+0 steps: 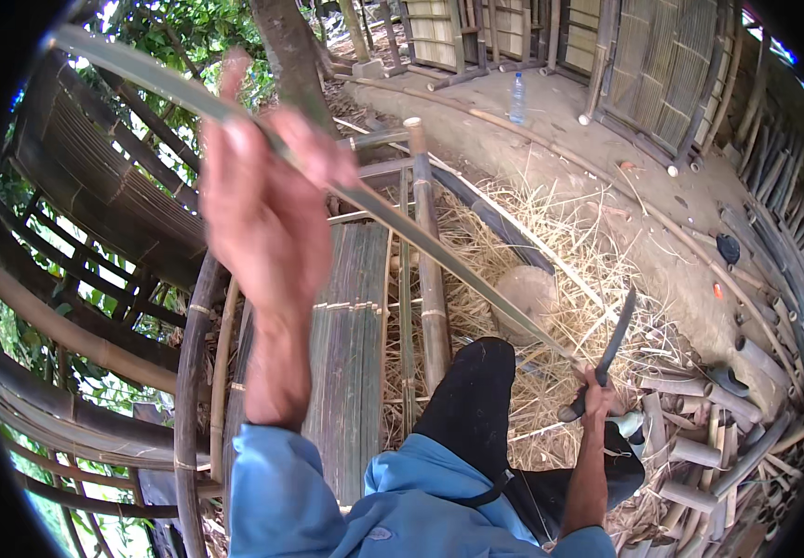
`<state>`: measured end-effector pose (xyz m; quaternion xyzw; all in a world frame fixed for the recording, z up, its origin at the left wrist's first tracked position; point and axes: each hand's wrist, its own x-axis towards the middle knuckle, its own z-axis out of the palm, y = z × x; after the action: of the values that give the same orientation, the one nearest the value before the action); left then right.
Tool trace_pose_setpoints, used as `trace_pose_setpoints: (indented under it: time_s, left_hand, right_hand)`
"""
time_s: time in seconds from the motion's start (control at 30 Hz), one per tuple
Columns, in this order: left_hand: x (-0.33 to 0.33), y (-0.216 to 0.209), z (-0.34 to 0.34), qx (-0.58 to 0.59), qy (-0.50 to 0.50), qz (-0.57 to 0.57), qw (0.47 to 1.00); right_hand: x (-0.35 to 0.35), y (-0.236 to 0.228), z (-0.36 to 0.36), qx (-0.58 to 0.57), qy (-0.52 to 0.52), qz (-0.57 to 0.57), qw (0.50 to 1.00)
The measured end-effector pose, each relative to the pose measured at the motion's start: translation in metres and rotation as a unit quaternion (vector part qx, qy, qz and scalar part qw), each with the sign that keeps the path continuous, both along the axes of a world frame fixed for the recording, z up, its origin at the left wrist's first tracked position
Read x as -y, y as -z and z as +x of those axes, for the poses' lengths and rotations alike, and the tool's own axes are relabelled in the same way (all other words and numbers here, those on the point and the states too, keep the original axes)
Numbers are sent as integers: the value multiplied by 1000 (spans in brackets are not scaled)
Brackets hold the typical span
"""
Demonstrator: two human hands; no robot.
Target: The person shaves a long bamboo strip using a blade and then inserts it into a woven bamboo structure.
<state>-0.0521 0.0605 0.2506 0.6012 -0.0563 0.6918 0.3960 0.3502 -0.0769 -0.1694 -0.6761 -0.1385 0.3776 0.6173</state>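
A long, thin bamboo strip, pale green-grey and slightly bowed, runs from the upper left down toward the lower right. The left hand is raised close to the camera and closed around the strip's upper part. The right hand, lower down by the knee, grips the handle of a dark, curved-bladed knife whose blade meets the strip's lower end. Below lie dry straw and a flat panel of split bamboo slats. The bare earth yard holds a plastic bottle, woven bamboo panels and cut bamboo pieces.
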Motion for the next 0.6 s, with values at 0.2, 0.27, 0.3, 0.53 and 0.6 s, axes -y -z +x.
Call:
trace_pose_setpoints:
  time_s: [0.2, 0.27, 0.3, 0.53, 0.6]
  left_hand:
    - [-25, -155, -27, -4, -192, 86, 978]
    - [-23, -162, -16, 2, -279, 92, 956]
    - [-21, -164, -19, -62, -317, 71, 944]
    - [-53, -26, -60, -346, -419, -281, 791]
    - [-36, 34, -63, -332, -366, -376, 784]
  right_hand:
    - [21, 38, -9, 10, -34, -7, 999]
    - [29, 38, -17, -25, -23, -16, 999]
    - [30, 36, -28, -60, -15, -22, 998]
    - [36, 40, -9, -24, -20, -27, 999]
    - [34, 37, -22, -42, -24, -34, 998]
